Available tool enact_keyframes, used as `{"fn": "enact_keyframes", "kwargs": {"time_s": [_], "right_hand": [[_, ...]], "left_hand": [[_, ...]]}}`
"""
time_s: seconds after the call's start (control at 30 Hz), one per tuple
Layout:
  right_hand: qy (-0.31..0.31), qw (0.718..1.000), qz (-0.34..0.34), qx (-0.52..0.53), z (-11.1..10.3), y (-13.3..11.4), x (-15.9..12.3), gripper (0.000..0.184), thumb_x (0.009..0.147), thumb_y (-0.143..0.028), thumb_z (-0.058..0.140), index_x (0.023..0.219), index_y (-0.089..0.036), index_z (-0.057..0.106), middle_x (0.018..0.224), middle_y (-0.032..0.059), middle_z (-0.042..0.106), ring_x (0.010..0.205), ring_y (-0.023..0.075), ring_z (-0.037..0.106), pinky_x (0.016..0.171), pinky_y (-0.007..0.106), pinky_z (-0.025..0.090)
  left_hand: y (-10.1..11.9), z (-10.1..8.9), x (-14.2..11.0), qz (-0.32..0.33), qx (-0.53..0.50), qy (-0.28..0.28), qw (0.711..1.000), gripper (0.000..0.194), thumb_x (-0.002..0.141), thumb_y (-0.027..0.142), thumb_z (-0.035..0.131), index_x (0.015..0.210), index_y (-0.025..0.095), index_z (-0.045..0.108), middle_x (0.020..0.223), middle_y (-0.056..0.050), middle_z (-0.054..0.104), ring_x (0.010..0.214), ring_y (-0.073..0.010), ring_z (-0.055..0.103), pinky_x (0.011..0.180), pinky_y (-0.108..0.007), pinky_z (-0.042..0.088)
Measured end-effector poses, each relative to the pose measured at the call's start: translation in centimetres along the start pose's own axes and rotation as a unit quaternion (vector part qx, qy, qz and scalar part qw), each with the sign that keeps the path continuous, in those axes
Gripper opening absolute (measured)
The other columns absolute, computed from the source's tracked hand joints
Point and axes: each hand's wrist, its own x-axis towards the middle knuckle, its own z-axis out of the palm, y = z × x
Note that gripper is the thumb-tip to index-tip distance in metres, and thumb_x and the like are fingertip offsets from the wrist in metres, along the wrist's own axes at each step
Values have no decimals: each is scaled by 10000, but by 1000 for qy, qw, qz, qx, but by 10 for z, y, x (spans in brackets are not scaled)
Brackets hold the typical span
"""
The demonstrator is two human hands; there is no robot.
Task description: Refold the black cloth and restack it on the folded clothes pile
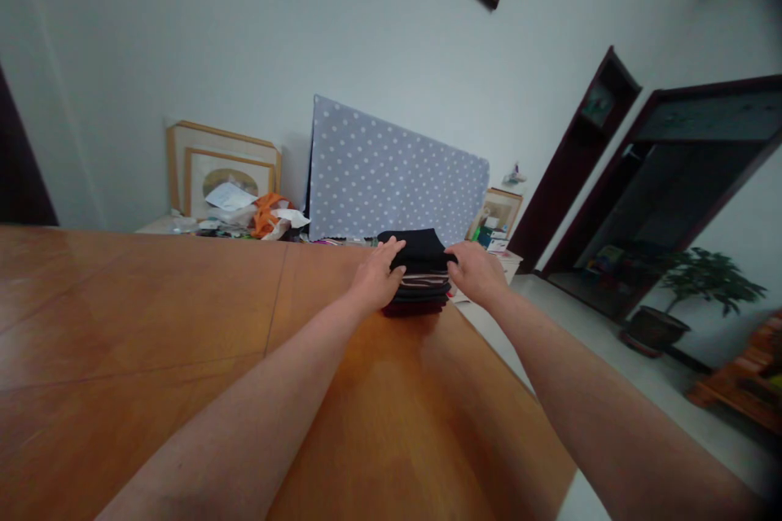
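Near frame centre, 1 cloth stack (pixel 419 281) is already piled, its right edge pinched by the right hand (pixel 477 270), left side touched by the left hand (pixel 374 277), fingers parted; remainder unclear.

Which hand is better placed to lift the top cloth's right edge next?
Probably right: your right hand touches the black cloth at that edge, while your left hand is at its opposite side.

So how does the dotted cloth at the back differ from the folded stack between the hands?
The dotted cloth is greyish with pale spots; the folded stack is mostly dark, with striped and deep red layers. The dotted cloth hangs spread out; the folded stack sits compact on the table. Both look like soft fabric.
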Motion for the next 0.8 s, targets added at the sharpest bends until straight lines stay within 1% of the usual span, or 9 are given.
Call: {"fn": "enact_keyframes", "kwargs": {"time_s": [0.13,0.23,0.33,0.43,0.53,0.57,0.63,0.73,0.8], "right_hand": [[55,998,-12,-16,4,-3,-5,278,921,-222,510,1164,-191,642,1117,119,670,1094,285,533,944,383,407],[40,999,-18,-3,16,0,-22,291,907,-203,509,1163,-189,647,1110,111,672,1081,276,541,940,376,422],[27,999,-2,40,24,7,-32,321,867,-206,524,1157,-198,664,1127,90,682,1082,270,558,942,374,440],[74,990,47,108,19,9,-20,344,868,-235,489,1152,-187,677,1157,90,689,1091,258,585,957,373,450],[123,978,85,147,9,-3,13,389,938,-284,384,1159,-162,681,1168,102,698,1104,243,608,981,366,446],[119,978,87,148,6,-9,26,416,963,-300,347,1164,-156,681,1171,106,700,1116,243,610,993,363,439],[86,984,81,134,6,-21,51,464,1000,-319,285,1196,-148,669,1201,117,693,1141,245,609,1006,358,430],[-17,995,33,88,20,-33,74,489,1029,-300,231,1263,-135,627,1294,152,645,1224,247,570,1063,367,382],[-88,994,-9,65,36,-35,79,433,1024,-271,294,1268,-134,624,1324,162,627,1260,248,549,1095,377,349]], "left_hand": [[5,-3,-4,1,25,2,1000,566,954,314,510,1508,314,395,1609,-26,334,1500,-248,255,1196,-485,287],[12,-6,-7,10,62,-11,998,530,959,313,502,1480,369,426,1616,5,317,1505,-260,239,1162,-522,324],[18,-7,-10,14,100,-27,994,489,961,311,495,1443,392,469,1616,24,316,1502,-267,240,1138,-544,342],[19,-8,-11,6,121,-33,992,468,973,329,468,1436,400,472,1617,24,313,1500,-271,241,1128,-569,338],[19,-9,-11,-2,130,-37,991,470,978,343,456,1444,403,461,1623,25,301,1494,-280,251,1130,-571,332],[19,-10,-11,-4,131,-39,991,474,977,342,455,1447,402,459,1624,27,297,1491,-282,256,1133,-566,330],[19,-10,-11,-6,131,-41,990,481,975,337,455,1451,402,454,1626,31,294,1487,-287,264,1135,-560,329],[19,-10,-12,-9,121,-42,992,486,967,336,465,1447,412,460,1624,32,298,1479,-308,279,1132,-579,322],[18,-8,-13,-10,107,-40,993,498,959,329,477,1448,420,458,1619,30,308,1474,-324,286,1134,-603,304]]}}
